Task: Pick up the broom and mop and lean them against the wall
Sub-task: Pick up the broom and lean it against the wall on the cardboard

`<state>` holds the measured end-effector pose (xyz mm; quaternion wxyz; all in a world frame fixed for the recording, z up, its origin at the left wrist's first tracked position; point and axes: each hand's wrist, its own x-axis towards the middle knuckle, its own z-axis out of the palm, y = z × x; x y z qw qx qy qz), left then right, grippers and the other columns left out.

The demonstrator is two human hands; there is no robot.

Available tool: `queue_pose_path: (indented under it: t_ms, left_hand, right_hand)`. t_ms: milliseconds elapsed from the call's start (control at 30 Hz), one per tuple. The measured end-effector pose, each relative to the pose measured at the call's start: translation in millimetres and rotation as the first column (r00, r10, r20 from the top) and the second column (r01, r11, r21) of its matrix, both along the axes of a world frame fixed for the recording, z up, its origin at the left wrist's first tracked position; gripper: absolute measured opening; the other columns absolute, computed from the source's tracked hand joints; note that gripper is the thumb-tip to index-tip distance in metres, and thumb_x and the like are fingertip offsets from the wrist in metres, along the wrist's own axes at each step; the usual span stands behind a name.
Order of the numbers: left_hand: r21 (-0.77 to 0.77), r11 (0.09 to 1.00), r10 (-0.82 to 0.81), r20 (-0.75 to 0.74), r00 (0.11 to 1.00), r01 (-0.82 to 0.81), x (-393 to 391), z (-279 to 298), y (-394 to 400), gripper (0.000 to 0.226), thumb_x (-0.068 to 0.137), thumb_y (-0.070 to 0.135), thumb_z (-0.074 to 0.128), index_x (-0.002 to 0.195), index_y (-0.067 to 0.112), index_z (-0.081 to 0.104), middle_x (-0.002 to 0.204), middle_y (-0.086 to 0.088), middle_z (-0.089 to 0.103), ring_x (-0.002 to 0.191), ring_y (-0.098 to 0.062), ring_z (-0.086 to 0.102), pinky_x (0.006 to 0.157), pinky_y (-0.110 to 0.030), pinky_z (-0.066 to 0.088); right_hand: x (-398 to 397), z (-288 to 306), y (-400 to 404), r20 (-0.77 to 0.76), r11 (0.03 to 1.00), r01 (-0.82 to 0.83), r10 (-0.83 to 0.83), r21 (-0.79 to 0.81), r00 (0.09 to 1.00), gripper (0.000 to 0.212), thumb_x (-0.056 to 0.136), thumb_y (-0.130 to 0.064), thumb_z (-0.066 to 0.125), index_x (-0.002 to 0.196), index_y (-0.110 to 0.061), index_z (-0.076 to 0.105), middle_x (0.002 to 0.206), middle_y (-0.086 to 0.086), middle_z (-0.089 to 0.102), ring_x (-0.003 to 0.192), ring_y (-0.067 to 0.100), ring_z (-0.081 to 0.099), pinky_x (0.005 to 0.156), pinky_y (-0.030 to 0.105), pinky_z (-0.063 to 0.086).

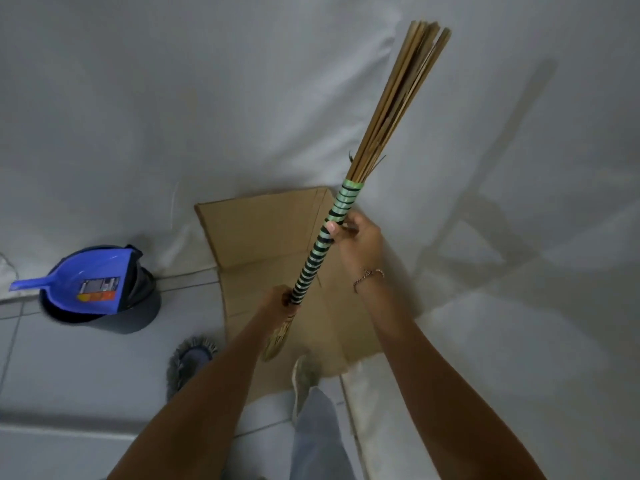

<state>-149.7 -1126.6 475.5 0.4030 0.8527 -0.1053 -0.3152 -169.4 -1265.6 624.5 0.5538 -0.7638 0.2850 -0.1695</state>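
The broom (388,109) is a bundle of thin tan sticks with a handle wrapped in green and black bands. It is held up off the floor, tilted, its far end pointing up and right toward the white wall (207,81). My right hand (356,244) grips the banded handle near its upper part. My left hand (280,301) grips the handle's lower end, where straw-coloured fibres hang below. A mop head (190,362) with grey fringe lies on the tiled floor, partly hidden behind my left forearm.
A flattened cardboard sheet (256,233) leans at the foot of the wall, under my hands. A blue dustpan (90,278) rests on a dark bucket (138,317) at the left. My shoe (304,375) and trouser leg stand on the tiles below.
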Motion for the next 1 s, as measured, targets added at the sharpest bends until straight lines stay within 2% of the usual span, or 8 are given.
queue_pose_path:
  t_ms: [167,300,400,433,600,767,867,1000]
  left_hand:
    - [0.102,0.992,0.070,-0.023,0.997,-0.067,96,-56,-62,0.024,0.077,0.011,0.071,0.098,0.000,0.068,0.097,-0.019,0.072,0.088,-0.026,0.064,0.074,-0.031,0.043]
    - [0.243,0.969,-0.047,-0.013,0.999,0.049,178,-116,-119,0.031,0.080,0.018,0.067,0.110,0.011,0.067,0.111,-0.010,0.072,0.108,-0.025,0.063,0.085,-0.030,0.045]
    - [0.367,0.915,-0.156,-0.060,0.986,0.167,220,-148,-144,0.049,0.082,0.018,0.067,0.128,0.007,0.054,0.131,-0.016,0.058,0.125,-0.031,0.051,0.101,-0.038,0.041]
    - [0.409,0.895,-0.156,-0.084,0.984,0.177,232,-160,-150,0.054,0.083,0.019,0.067,0.132,0.005,0.048,0.136,-0.018,0.053,0.128,-0.033,0.048,0.104,-0.039,0.040]
    - [0.520,0.813,-0.257,-0.082,0.963,0.262,269,-197,-152,0.046,0.093,0.023,0.051,0.133,0.001,0.044,0.137,-0.021,0.052,0.128,-0.035,0.048,0.106,-0.039,0.039]
    - [0.538,0.786,-0.306,-0.090,0.948,0.305,274,-198,-149,0.042,0.096,0.016,0.043,0.135,0.000,0.043,0.140,-0.020,0.050,0.127,-0.033,0.049,0.103,-0.037,0.039]
    - [0.503,0.826,-0.245,-0.088,0.966,0.255,270,-188,-146,0.040,0.096,0.016,0.044,0.134,0.002,0.045,0.140,-0.019,0.048,0.127,-0.030,0.049,0.103,-0.034,0.039]
    - [0.367,0.911,-0.189,-0.029,0.982,0.186,255,-164,-131,0.035,0.098,0.018,0.041,0.122,-0.004,0.052,0.126,-0.025,0.059,0.115,-0.034,0.057,0.094,-0.037,0.044]
  right_hand:
    - [104,-62,-66,-0.043,1.000,-0.007,0.006,-0.026,0.999,0.029,0.078,-0.013,0.071,0.106,-0.007,0.066,0.101,0.010,0.070,0.087,0.020,0.066,0.075,0.027,0.058]
    - [187,-140,-121,-0.098,1.000,0.003,-0.002,0.010,0.995,0.023,0.079,-0.008,0.070,0.101,-0.004,0.065,0.089,0.006,0.066,0.084,0.024,0.066,0.078,0.039,0.059]
    - [228,-192,-146,-0.126,1.000,0.022,-0.023,-0.009,0.992,0.023,0.081,-0.008,0.067,0.103,-0.004,0.065,0.092,0.003,0.064,0.079,0.012,0.060,0.067,0.013,0.051]
    - [242,-211,-152,-0.140,1.000,0.027,-0.029,-0.016,0.990,0.023,0.081,-0.008,0.067,0.103,-0.004,0.065,0.093,0.004,0.065,0.079,0.011,0.059,0.065,0.010,0.046]
    - [293,-281,-170,-0.219,0.997,0.073,-0.067,0.022,0.973,0.025,0.084,-0.012,0.065,0.106,-0.001,0.061,0.102,0.016,0.069,0.094,0.026,0.066,0.073,0.024,0.046]
    - [322,-310,-182,-0.325,0.995,0.090,-0.095,-0.031,0.941,0.029,0.086,-0.019,0.062,0.106,0.003,0.062,0.105,0.020,0.069,0.099,0.032,0.065,0.080,0.035,0.050]
    - [329,-311,-195,-0.404,0.991,0.011,-0.063,-0.131,0.913,0.023,0.090,-0.010,0.052,0.107,-0.001,0.064,0.107,0.021,0.069,0.102,0.034,0.062,0.072,0.029,0.043]
    - [305,-294,-186,-0.476,0.980,-0.089,-0.007,-0.179,0.880,0.032,0.090,-0.002,0.041,0.115,0.000,0.062,0.113,0.024,0.066,0.107,0.036,0.059,0.082,0.034,0.047]
